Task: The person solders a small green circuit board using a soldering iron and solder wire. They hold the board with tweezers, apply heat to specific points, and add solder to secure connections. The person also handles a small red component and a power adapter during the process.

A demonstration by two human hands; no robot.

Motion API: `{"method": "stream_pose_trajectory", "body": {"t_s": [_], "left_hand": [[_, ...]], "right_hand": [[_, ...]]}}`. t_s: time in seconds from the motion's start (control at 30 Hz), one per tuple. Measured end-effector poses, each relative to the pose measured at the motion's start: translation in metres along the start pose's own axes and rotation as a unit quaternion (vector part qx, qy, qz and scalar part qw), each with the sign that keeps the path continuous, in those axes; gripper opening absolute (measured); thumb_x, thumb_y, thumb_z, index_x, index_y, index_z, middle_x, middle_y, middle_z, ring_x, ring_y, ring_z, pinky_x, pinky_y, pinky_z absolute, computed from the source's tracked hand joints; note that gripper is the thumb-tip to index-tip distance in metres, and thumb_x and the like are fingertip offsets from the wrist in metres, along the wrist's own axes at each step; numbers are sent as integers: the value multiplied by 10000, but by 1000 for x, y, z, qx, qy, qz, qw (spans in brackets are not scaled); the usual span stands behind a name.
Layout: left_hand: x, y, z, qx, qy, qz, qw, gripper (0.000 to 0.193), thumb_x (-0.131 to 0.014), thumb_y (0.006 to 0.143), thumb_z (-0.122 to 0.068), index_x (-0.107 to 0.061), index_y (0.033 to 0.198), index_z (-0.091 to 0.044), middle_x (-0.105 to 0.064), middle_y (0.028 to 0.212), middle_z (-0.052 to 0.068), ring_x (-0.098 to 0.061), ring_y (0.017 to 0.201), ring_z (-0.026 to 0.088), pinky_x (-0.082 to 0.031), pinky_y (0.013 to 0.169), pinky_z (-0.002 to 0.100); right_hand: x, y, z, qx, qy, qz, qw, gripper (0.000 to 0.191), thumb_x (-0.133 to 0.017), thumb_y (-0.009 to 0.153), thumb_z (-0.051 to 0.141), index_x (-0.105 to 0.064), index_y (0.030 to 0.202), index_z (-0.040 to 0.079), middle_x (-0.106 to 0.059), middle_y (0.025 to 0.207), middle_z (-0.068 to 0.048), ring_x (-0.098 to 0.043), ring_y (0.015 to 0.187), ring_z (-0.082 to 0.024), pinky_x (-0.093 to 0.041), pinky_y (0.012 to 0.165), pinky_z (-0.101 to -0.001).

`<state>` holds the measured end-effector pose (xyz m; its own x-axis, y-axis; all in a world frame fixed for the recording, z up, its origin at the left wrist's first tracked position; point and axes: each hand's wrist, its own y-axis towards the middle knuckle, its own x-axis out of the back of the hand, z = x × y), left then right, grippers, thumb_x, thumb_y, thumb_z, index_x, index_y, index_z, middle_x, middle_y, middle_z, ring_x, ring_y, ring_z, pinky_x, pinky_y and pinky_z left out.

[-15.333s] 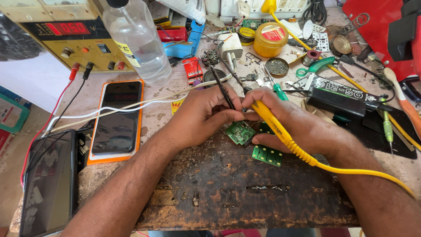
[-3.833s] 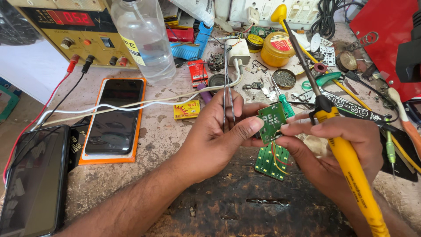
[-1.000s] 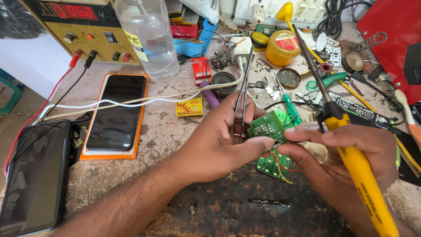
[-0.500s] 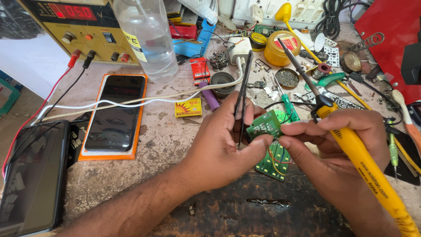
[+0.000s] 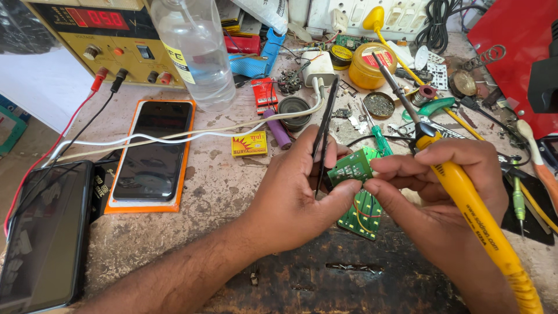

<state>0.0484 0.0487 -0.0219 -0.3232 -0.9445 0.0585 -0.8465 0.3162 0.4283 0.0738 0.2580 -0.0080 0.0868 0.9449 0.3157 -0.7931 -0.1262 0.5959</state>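
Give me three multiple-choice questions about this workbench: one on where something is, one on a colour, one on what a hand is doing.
1. Where does the phone in the orange case lie?
A. Right of the red panel
B. Left of the hands, before the clear bottle
C. On the yellow tin

2. What colour is the soldering iron handle?
A. Yellow
B. Blue
C. Black

3. What does the left hand hold besides the small green circuit board?
A. A matchbox
B. Nothing
C. Black tweezers

Answers: 1 B, the phone lies flat on the bench, nearer than the bottle. 2 A, the grip in the right hand is yellow. 3 C, the tweezers stick up between its fingers.
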Motion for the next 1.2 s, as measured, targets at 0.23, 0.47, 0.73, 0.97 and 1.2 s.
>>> {"method": "stream_pose_trajectory", "body": {"t_s": [0.23, 0.47, 0.73, 0.97, 1.2], "left_hand": [[2, 0, 5, 39, -155, 38, 986, 331, -714, 956, -29, -410, 1071, -95, -590, 1017, 22, -555, 888, 29, -489, 725, 223], [3, 4, 7, 68, -88, 25, 993, 362, -722, 885, -32, -399, 1026, -111, -631, 1021, 22, -576, 852, 8, -511, 667, 203], [2, 5, 7, 75, -48, 15, 996, 368, -743, 864, -59, -406, 999, -114, -647, 999, 31, -553, 801, 7, -492, 624, 201], [3, 5, 12, 77, -100, 29, 992, 381, -747, 874, -40, -406, 1028, -116, -633, 1017, 18, -564, 816, 15, -494, 640, 207], [0, 5, 21, 67, -163, 28, 984, 379, -737, 886, -6, -414, 1054, -110, -612, 1075, 20, -592, 914, 31, -538, 751, 225]], "right_hand": [[-3, -3, 0, 17, -4, -18, 1000, 547, -757, 874, -158, -412, 1254, 31, -564, 1125, -99, -740, 1067, -195, -670, 952, -341], [-1, 1, 3, 70, -117, 11, 991, 459, -814, 839, -84, -498, 1157, 16, -622, 1093, -84, -756, 1042, -175, -662, 884, -280], [-1, 2, 5, 70, -147, 18, 987, 430, -844, 835, -34, -541, 1132, 40, -690, 1060, -67, -762, 1026, -145, -647, 871, -251], [-1, 2, 8, 104, -180, 12, 978, 437, -863, 824, -4, -555, 1129, 54, -711, 1061, -68, -761, 1016, -142, -645, 863, -253], [-3, 1, 9, 113, -210, 5, 971, 445, -878, 817, 7, -561, 1126, 60, -728, 1060, -68, -762, 999, -137, -626, 857, -254]]}}
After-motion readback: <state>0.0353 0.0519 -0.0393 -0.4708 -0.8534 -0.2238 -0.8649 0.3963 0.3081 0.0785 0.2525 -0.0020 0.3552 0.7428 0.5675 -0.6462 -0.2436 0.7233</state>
